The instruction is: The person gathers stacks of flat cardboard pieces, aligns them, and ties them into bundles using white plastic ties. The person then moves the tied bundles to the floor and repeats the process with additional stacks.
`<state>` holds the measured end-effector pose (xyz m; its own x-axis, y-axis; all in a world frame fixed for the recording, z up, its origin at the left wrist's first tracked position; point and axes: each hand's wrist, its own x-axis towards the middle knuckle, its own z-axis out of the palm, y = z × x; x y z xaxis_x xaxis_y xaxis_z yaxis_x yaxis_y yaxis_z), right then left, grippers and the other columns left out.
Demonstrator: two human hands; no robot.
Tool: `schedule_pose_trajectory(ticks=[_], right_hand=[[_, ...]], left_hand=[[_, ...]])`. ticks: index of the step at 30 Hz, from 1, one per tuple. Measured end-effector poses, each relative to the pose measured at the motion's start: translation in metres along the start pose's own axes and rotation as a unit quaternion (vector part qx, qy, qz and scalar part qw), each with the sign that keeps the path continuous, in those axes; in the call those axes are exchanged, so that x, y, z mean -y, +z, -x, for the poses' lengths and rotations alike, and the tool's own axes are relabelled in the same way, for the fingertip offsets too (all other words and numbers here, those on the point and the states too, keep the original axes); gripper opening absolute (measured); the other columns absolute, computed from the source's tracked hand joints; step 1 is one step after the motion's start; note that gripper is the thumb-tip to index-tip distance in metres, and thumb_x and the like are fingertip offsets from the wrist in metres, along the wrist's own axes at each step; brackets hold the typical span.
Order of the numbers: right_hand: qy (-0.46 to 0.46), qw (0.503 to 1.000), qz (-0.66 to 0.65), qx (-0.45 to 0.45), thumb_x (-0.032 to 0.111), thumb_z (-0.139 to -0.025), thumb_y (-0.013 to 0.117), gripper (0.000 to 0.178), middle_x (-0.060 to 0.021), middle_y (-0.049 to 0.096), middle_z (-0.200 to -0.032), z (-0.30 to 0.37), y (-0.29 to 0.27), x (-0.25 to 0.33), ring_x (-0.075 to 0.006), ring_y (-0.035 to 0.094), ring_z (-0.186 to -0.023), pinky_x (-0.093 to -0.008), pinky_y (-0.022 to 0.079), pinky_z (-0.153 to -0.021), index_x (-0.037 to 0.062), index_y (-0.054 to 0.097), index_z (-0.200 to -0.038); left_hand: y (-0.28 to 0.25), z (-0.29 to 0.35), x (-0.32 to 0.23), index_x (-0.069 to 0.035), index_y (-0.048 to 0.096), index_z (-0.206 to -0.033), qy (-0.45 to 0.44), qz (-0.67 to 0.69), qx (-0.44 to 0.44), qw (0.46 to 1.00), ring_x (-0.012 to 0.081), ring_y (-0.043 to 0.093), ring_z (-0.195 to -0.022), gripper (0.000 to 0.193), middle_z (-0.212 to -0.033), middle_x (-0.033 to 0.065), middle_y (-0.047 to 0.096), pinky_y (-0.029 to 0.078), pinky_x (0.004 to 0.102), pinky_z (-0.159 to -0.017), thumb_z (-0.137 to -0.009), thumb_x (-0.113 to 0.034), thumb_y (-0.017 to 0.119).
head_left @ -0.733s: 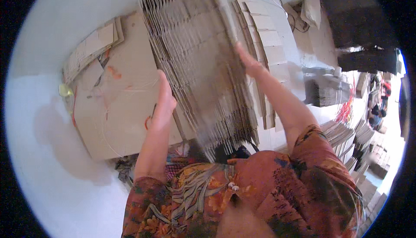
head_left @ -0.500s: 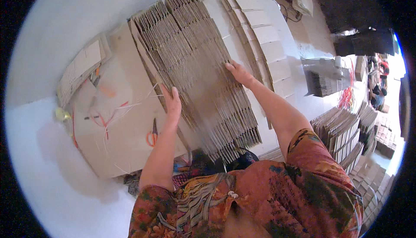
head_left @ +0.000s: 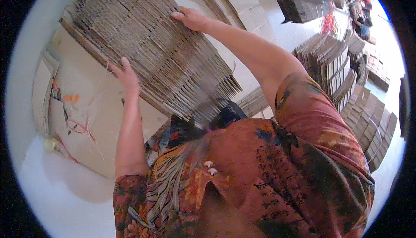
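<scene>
One big bundle of flattened cardboard sheets (head_left: 147,51), too many to count, sits upper centre. Two hands rest on it: left hand (head_left: 126,75), right hand (head_left: 190,19). Several more cardboard stacks (head_left: 342,73) stand at right.

Cardboard stack (head_left: 147,51) between hands, flat sheet (head_left: 91,121) beneath.

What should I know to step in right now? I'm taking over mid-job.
Left hand: flat against the near-left side of the cardboard stack.
Right hand: fingers pressed on the stack's far-right side.
The stack lies over a flat cardboard sheet on the floor, with more stacks to the right.
Done: sheets gathered between both hands.
Left: edges look uneven, probably need squaring.
</scene>
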<state>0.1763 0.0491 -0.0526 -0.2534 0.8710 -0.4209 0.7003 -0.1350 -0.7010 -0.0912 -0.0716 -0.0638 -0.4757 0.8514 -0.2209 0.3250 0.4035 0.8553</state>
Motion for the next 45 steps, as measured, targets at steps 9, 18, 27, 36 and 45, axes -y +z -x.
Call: schedule_pose_trajectory(ticks=[9, 18, 27, 36, 45], right_hand=[[0.029, 0.999, -0.009, 0.02, 0.054, -0.087, 0.042, 0.061, -0.0233, 0.059, -0.1, -0.003, -0.019, 0.002, -0.0329, 0.055, -0.099, -0.0397, 0.041, -0.085, -0.0018, 0.053, -0.109], [0.03, 0.995, -0.092, 0.009, 0.045, -0.074, 0.068, 0.06, -0.0182, 0.063, -0.098, 0.032, 0.0, 0.015, -0.0239, 0.059, -0.091, -0.0357, 0.045, -0.082, -0.004, 0.056, -0.107], [0.024, 0.995, -0.084, 0.054, 0.038, -0.075, 0.067, 0.051, -0.0165, 0.064, -0.092, 0.029, -0.021, 0.025, -0.0219, 0.06, -0.083, -0.0354, 0.047, -0.076, -0.0045, 0.059, -0.101], [0.016, 0.991, -0.101, 0.083, 0.034, -0.076, 0.065, 0.052, -0.0201, 0.063, -0.098, 0.025, -0.008, 0.024, -0.0294, 0.061, -0.091, -0.0379, 0.046, -0.082, -0.0007, 0.054, -0.113], [0.034, 0.998, -0.059, 0.018, 0.029, -0.069, 0.066, 0.078, -0.0248, 0.056, -0.11, 0.019, 0.006, 0.038, -0.0374, 0.054, -0.103, -0.0402, 0.042, -0.089, 0.0027, 0.03, -0.133]], left_hand=[[0.006, -0.004, -0.025, 0.007, 0.017, -0.136, -0.012, -0.05, 0.035, 0.998, 0.0327, 0.027, -0.129, 0.065, -0.14, 0.0242, 0.024, 0.024, 0.0374, -0.105, -0.093, -0.037, 0.039], [-0.008, 0.007, -0.011, 0.001, 0.022, -0.136, -0.022, 0.004, 0.016, 1.0, 0.0314, 0.034, -0.125, 0.054, -0.138, 0.0201, 0.03, 0.028, 0.0365, -0.102, -0.095, -0.032, 0.032], [-0.003, 0.012, -0.014, -0.001, 0.023, -0.137, -0.032, 0.052, -0.006, 0.998, 0.0279, 0.032, -0.126, 0.05, -0.138, 0.0173, 0.031, 0.026, 0.0345, -0.103, -0.096, -0.029, 0.031], [-0.022, 0.019, 0.021, -0.001, 0.022, -0.137, -0.06, 0.035, 0.007, 0.998, 0.0317, 0.021, -0.131, 0.052, -0.144, 0.0185, 0.018, 0.018, 0.0367, -0.107, -0.095, -0.029, 0.033], [-0.034, -0.059, -0.069, 0.0, 0.019, -0.138, 0.213, -0.49, 0.066, 0.843, 0.035, 0.007, -0.135, 0.062, -0.147, 0.0171, 0.007, 0.011, 0.0534, -0.106, -0.09, -0.032, 0.041]])
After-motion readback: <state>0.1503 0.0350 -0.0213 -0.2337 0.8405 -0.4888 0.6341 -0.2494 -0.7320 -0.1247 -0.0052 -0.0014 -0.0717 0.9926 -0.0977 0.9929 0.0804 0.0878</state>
